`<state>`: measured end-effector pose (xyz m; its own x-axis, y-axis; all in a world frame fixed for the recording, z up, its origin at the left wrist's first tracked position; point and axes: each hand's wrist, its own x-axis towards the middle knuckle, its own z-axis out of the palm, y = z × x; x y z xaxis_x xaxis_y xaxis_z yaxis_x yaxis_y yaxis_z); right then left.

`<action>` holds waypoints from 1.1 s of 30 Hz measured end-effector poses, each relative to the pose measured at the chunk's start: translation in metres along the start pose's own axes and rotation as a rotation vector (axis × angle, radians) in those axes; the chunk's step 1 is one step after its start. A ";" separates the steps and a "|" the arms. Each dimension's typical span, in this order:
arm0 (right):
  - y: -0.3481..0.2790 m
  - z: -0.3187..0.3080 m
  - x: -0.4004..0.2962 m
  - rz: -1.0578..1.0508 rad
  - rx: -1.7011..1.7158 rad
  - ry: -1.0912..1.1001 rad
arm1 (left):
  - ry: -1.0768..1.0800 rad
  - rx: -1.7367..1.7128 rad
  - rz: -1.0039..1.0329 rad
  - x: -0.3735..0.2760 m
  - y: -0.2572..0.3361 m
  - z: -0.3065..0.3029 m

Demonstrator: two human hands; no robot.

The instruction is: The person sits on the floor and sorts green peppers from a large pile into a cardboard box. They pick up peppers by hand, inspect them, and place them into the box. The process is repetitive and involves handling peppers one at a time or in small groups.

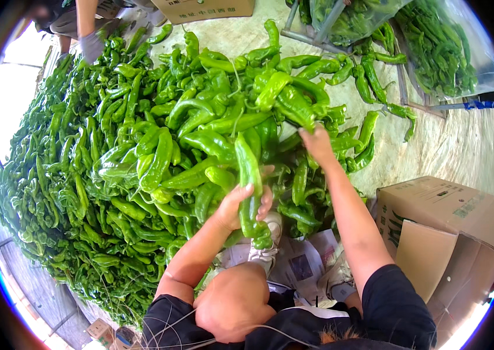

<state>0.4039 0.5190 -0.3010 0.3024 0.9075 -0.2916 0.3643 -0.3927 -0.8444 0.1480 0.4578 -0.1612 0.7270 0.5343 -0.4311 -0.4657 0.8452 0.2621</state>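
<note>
Long green peppers (133,166) lie in a large heap across the left and middle of the view. In front of my knee, my left hand (240,203) grips one long green pepper (248,164), its stem end pointing away from me and its wrinkled tip hanging near my shoe. My right hand (318,146) reaches into the right side of the heap, where its fingers touch the lower end of a thick green pepper (293,107). Blur and the peppers hide those fingertips, so whether they are closed on it is unclear.
An open cardboard box (441,218) stands at my right. Bagged peppers (439,48) and a metal frame (317,37) are at the far right. Another cardboard box (212,9) sits at the top. A co-worker's gloved hand (92,47) reaches into the heap. Newspaper (303,258) lies by my shoes.
</note>
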 end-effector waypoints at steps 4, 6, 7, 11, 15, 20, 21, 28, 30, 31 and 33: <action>-0.001 -0.054 -0.042 0.300 0.299 -0.243 | -0.035 0.109 0.074 0.000 0.011 -0.003; -0.022 -0.070 -0.063 -0.003 -0.250 -0.447 | -0.042 0.006 0.073 -0.003 0.017 -0.001; -0.036 -0.079 -0.069 -0.151 -0.533 -0.533 | -0.050 -0.055 0.065 -0.005 0.017 0.000; -0.081 -0.067 0.010 -0.324 -0.411 0.166 | -0.014 -0.057 0.070 -0.003 0.017 0.015; -0.101 -0.013 0.133 -0.320 -0.588 0.128 | -0.065 0.047 0.080 -0.005 0.021 0.011; -0.108 0.010 0.199 -0.317 -0.383 -0.126 | 0.010 0.056 0.000 -0.016 0.025 0.015; -0.107 0.012 0.206 -0.263 -0.377 -0.142 | -0.012 0.059 0.002 -0.014 0.026 0.015; -0.088 -0.007 0.194 0.163 -0.480 -0.151 | -0.005 0.046 -0.051 -0.006 0.029 0.014; -0.082 -0.013 0.203 0.099 -0.516 0.003 | -0.006 0.042 -0.080 -0.005 0.027 0.013; -0.080 -0.014 0.208 -0.056 -0.625 0.101 | -0.013 0.049 -0.094 -0.005 0.029 0.014; -0.076 -0.010 0.215 -0.224 -0.829 0.128 | -0.005 0.065 -0.109 -0.007 0.031 0.016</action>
<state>0.4501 0.7423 -0.2954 0.2259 0.9721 -0.0628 0.9362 -0.2345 -0.2619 0.1369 0.4803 -0.1361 0.7746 0.4388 -0.4556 -0.3498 0.8972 0.2694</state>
